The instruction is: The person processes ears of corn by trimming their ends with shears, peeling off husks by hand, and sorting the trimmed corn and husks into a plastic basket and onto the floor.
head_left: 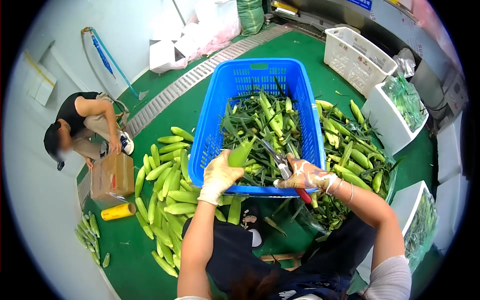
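My left hand (pixel 219 175), in a pale work glove, is closed around an ear of corn (pixel 242 153) in its green husk. In my right hand (pixel 311 176), gloved in a patterned glove, are pruning shears (pixel 284 170) with a red handle below the palm. Their blades point up and left, a little apart from the corn. Both hands are over the near edge of a blue plastic crate (pixel 306 90). Inside it lie cut leaves and husk trimmings (pixel 240 120).
Husked-green corn ears (pixel 170 195) are heaped on the floor at left, and untrimmed corn (pixel 355 160) at right. Foam boxes (pixel 387 117) and a white basket (pixel 350 62) stand at right. At left, another person (pixel 90 120) crouches beside a cardboard box (pixel 112 177) and yellow roll (pixel 118 211).
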The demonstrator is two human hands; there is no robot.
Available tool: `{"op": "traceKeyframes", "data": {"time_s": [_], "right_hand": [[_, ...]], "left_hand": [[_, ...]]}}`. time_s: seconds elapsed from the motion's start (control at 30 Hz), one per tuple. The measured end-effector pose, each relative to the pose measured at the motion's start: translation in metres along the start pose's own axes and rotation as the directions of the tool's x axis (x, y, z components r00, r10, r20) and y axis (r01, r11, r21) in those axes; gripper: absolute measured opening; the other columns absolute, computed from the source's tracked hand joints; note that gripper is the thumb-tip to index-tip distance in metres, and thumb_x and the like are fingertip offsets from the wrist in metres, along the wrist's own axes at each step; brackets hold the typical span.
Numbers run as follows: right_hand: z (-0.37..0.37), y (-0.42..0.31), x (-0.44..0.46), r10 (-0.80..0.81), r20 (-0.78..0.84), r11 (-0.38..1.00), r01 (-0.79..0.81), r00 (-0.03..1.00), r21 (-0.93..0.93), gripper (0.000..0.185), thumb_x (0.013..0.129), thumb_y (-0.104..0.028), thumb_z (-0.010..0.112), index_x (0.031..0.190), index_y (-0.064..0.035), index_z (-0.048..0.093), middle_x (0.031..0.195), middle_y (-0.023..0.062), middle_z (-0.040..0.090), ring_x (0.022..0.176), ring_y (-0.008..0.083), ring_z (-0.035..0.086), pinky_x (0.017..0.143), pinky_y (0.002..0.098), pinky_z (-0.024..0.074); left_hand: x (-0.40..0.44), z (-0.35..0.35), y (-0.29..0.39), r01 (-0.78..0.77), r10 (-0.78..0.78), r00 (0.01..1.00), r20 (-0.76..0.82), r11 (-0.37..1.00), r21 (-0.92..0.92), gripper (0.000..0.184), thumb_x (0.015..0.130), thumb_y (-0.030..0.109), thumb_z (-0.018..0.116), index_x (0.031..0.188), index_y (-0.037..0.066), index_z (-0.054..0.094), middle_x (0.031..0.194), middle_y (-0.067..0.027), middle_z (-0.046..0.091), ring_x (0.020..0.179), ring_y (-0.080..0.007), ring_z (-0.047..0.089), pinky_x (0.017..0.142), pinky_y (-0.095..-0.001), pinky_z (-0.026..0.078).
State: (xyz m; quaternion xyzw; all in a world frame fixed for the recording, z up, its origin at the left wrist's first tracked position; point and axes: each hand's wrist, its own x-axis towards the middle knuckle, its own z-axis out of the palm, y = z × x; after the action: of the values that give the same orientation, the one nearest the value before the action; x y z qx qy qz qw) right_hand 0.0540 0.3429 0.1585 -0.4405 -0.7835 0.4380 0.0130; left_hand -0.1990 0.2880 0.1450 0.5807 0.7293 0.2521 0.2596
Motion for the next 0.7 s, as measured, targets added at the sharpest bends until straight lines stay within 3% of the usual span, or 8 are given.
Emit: {"op": "traceKeyframes", "data": {"time_s": [0.13,0.27,0.43,0.53,0.57,0.6,0.67,0.7], "right_hand": [[0.008,0.001,0.021,-0.05,0.021,0.997,0.051,0.999,-0.056,0.071,0.068,-0.05,0.075,0.102,0.0052,0.046,0.087,0.0216,0.059,0.083,0.0312,0.059,0.075,0.0391,0.0459],[0.002,-0.016,0.026,-0.116,0.071,0.988,0.122,0.991,-0.09,0.071,0.069,-0.05,0.074,0.102,0.007,0.047,0.09,0.0249,0.06,0.086,0.0319,0.06,0.076,0.0403,0.0468],[0.007,-0.027,0.033,-0.248,-0.098,0.885,0.184,0.964,-0.428,0.057,0.073,-0.044,0.067,0.09,0.0083,0.054,0.078,0.0263,0.063,0.079,0.0381,0.065,0.072,0.0404,0.0506],[0.027,-0.014,0.062,-0.104,-0.14,0.955,0.06,0.985,-0.289,0.041,0.077,-0.038,0.062,0.082,0.0028,0.061,0.077,0.0229,0.065,0.074,0.0354,0.066,0.067,0.04,0.0507],[0.024,-0.011,0.067,-0.081,-0.165,0.99,0.06,0.983,-0.13,0.035,0.077,-0.035,0.061,0.077,-0.0004,0.063,0.079,0.0213,0.066,0.071,0.0333,0.067,0.063,0.0399,0.0508],[0.019,-0.011,0.076,0.088,-0.111,0.996,-0.087,0.99,0.013,0.038,0.073,-0.032,0.067,0.081,0.0038,0.059,0.075,0.0165,0.065,0.064,0.027,0.063,0.06,0.0374,0.0508],[0.001,0.009,0.091,0.211,-0.079,0.903,-0.163,0.974,0.398,0.033,0.075,-0.029,0.066,0.082,0.0022,0.058,0.073,0.0107,0.061,0.06,0.0205,0.059,0.054,0.0356,0.0503],[0.002,0.032,0.101,0.081,-0.105,0.832,-0.009,0.991,0.555,0.032,0.078,-0.029,0.067,0.083,0.0008,0.056,0.068,0.0079,0.054,0.058,0.0169,0.056,0.049,0.0347,0.0493]], "left_hand": [[0.0,0.008,0.008,0.03,-0.013,0.996,-0.083,0.977,0.209,0.049,0.066,0.024,0.072,0.11,0.007,0.06,0.107,-0.0136,0.066,0.1,-0.0316,0.062,0.086,-0.0375,0.049],[-0.002,0.019,0.004,-0.046,0.111,0.984,-0.136,0.911,0.41,0.047,0.065,0.022,0.074,0.108,0.007,0.061,0.099,-0.0133,0.065,0.095,-0.0288,0.063,0.084,-0.0378,0.05],[0.0,0.029,0.006,-0.078,0.21,0.965,-0.16,0.806,0.587,0.042,0.063,0.021,0.077,0.097,0.006,0.059,0.092,-0.0137,0.063,0.088,-0.0304,0.063,0.078,-0.0401,0.05],[0.004,0.027,0.001,-0.082,0.256,0.946,-0.199,0.783,0.616,0.037,0.062,0.021,0.078,0.09,0.008,0.058,0.085,-0.0119,0.062,0.083,-0.0292,0.064,0.074,-0.0389,0.051],[0.006,0.022,-0.002,-0.042,0.21,0.954,-0.213,0.8,0.599,0.038,0.062,0.02,0.077,0.093,0.007,0.059,0.09,-0.0136,0.063,0.087,-0.0305,0.064,0.077,-0.0398,0.051],[0.006,0.016,-0.007,0.003,0.16,0.96,-0.231,0.816,0.578,0.039,0.063,0.019,0.076,0.096,0.006,0.06,0.095,-0.0154,0.064,0.09,-0.0317,0.063,0.079,-0.0408,0.051],[0.01,0.006,-0.038,0.053,0.156,0.922,-0.355,0.856,0.514,0.043,0.062,0.022,0.076,0.099,0.005,0.06,0.091,-0.0158,0.065,0.084,-0.0329,0.065,0.076,-0.0419,0.053],[0.003,-0.005,-0.052,0.083,0.143,0.889,-0.435,0.883,0.461,0.043,0.063,0.02,0.076,0.099,0.004,0.059,0.091,-0.0155,0.066,0.081,-0.0317,0.065,0.075,-0.0414,0.053]]}}
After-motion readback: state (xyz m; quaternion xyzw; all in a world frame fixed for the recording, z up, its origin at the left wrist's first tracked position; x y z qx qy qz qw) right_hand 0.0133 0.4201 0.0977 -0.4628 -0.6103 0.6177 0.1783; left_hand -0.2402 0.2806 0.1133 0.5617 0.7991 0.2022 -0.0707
